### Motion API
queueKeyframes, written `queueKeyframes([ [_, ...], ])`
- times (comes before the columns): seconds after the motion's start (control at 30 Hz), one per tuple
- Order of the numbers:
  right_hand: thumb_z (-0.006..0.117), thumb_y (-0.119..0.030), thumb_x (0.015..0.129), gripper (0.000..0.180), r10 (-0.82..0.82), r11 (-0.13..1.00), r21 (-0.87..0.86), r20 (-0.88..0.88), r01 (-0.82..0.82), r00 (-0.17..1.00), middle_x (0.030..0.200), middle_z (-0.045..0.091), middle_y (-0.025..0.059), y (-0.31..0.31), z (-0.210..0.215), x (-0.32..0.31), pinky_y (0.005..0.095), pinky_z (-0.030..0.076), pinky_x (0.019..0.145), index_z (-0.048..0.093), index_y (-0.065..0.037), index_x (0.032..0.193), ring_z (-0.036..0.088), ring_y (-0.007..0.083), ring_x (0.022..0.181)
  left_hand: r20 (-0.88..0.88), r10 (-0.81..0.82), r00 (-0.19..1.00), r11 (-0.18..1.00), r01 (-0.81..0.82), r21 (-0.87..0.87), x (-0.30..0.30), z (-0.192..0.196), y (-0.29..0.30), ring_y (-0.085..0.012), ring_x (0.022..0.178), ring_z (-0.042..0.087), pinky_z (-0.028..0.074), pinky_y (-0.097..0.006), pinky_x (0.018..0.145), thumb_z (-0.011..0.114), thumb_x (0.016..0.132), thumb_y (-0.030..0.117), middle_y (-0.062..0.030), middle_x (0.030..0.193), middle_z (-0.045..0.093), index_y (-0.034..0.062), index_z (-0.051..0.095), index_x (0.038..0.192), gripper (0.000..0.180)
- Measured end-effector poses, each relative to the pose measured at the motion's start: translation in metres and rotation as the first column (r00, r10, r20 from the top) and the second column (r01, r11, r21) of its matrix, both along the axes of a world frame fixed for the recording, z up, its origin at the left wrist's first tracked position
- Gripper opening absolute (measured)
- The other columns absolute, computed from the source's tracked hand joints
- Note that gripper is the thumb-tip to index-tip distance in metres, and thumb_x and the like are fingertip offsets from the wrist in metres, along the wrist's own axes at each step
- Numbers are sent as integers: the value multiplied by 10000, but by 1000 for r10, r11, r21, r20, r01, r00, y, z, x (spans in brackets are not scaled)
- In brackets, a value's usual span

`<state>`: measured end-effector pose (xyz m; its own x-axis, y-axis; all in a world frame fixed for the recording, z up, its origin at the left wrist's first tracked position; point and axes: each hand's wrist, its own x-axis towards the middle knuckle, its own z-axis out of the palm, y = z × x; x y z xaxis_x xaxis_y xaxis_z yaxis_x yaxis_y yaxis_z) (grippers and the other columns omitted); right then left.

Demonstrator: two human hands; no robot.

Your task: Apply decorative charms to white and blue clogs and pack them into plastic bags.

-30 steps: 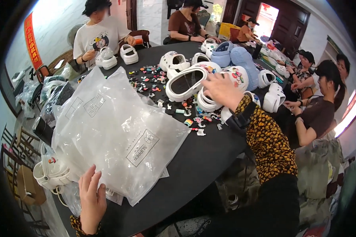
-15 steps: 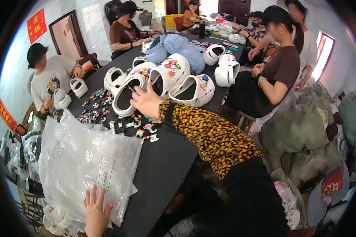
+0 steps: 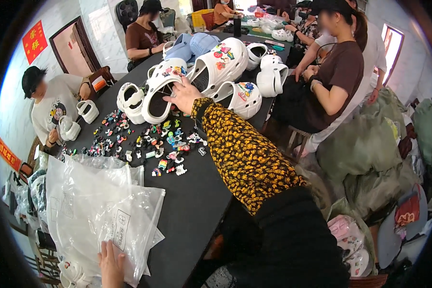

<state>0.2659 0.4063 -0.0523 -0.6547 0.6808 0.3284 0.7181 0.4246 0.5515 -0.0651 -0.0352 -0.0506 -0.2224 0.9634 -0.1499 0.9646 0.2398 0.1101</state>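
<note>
My right hand (image 3: 185,96) reaches across the table with its fingers hooked over the opening edge of a white clog (image 3: 152,114) that has colourful charms on its toe. The clog tilts up beside a second, larger-looking white clog (image 3: 235,61), also with charms. To the right of the hand lies another white clog (image 3: 248,101) with blue and red charms. A flat, clear plastic bag (image 3: 91,192) with dark print lies on the near left of the table. Fingers outstretched, my left hand (image 3: 111,266) rests on its lower edge.
Loose small shoe charms (image 3: 163,144) lie scattered over the dark table (image 3: 192,211). Blue clogs (image 3: 204,44) and further white clogs (image 3: 272,79) stand beyond. Several co-workers sit around the table. Large green sacks (image 3: 369,149) are heaped on the right.
My right hand has closed on the white clog's edge and the clog is tilted up, uncovering more charms. My left hand stays on the bag, lower in view. The view has shifted slightly.
</note>
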Motion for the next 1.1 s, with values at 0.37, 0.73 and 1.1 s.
queueKeyframes([
  [0.37, 541, -172, 794, 188, 263, 951, -89, -268, -296, 927, 991, 592, 80, -48, 9, -3, 454, 368, 904, 688, -165, 911, 514, 278, 1065, -25, 54, 998, 998, -53, 20, -10, -4, 7, -487, 1177, 427, 372, -446, 1005, 517, 867, 180, -341, 1308, 411, -66, 370, 1320, 535],
  [0.73, 596, -199, 840, 163, 247, 793, -410, -460, -451, 853, 836, 586, 100, -178, 49, 40, 426, 471, 712, 597, -106, 974, 610, 300, 818, -18, 40, 999, 987, -37, 154, 4, 24, 7, -415, 1144, 485, 387, -442, 963, 581, 866, 221, -269, 1254, 505, -44, 474, 1257, 484],
  [1.1, 576, -21, 849, 188, -289, 589, -462, -886, -663, 361, 958, 688, 148, -240, -43, 31, 402, 511, 878, 687, -57, 996, 650, 333, 974, -285, 5, 959, 913, 112, 392, -19, 66, 38, -405, 1278, 357, 330, -497, 1001, 571, 893, 319, -225, 1378, 394, 14, 469, 1268, 494],
])
